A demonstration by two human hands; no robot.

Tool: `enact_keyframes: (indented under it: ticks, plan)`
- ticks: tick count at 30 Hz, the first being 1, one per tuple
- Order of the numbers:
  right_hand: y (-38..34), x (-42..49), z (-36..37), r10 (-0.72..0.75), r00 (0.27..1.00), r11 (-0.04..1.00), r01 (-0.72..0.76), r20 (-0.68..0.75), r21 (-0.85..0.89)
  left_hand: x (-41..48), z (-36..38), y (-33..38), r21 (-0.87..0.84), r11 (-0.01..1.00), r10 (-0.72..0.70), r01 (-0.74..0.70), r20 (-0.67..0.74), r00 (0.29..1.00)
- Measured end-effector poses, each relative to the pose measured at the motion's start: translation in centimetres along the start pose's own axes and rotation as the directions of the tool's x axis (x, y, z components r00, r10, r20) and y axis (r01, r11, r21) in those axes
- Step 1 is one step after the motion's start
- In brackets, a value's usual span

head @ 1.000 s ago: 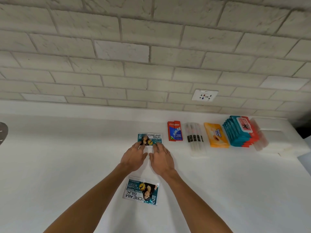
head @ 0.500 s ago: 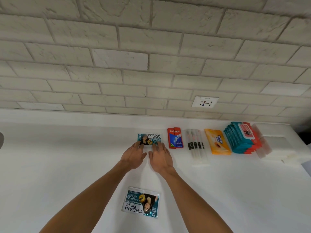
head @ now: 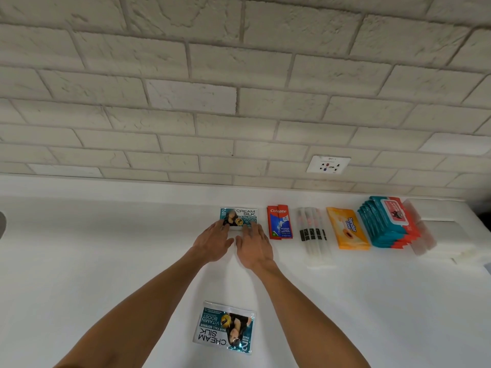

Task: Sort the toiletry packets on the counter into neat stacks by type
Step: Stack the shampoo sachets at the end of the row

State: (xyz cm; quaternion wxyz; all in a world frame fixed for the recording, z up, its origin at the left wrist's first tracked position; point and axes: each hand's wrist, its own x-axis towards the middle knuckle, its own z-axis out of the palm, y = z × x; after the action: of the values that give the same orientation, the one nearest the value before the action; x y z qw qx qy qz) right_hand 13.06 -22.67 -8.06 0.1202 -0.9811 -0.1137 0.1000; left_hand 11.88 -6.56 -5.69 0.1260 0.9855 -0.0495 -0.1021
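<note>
Little has shifted since the earlier frames: both hands stay pressed on the same packet while the view has tipped upward, sliding the counter contents lower in the frame. The left hand [head: 212, 241] and right hand [head: 253, 247] lie flat, fingers spread and gripping nothing, fingertips resting on the near edge of the teal Cream Silk conditioner sachet [head: 243, 216] at centre frame, apparently squaring it into line. That suggests the row is nearly done, with one loose teal Cream Silk sachet [head: 225, 328] lying upside-down at lower centre, well apart and yet to be added. To the right sit, in order, red Colgate toothpaste sachets [head: 279, 221], at least two overlapped; clear-wrapped toothbrushes [head: 313, 235], about four; one orange Tender Love packet [head: 346, 228]; and a teal-and-red stack of wipes packs [head: 388, 221], roughly five. All rest on the white counter [head: 106, 261].
</note>
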Motion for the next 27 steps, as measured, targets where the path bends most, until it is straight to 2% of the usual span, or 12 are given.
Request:
enact_keyframes:
  ticks: [27]
  plan:
    - [-0.2,2.1,-0.3,0.026,0.999,1.0,-0.026,0.045,-0.001,1.7,-0.3,-0.8,-0.03,1.0,0.006,-0.005,0.046,0.999]
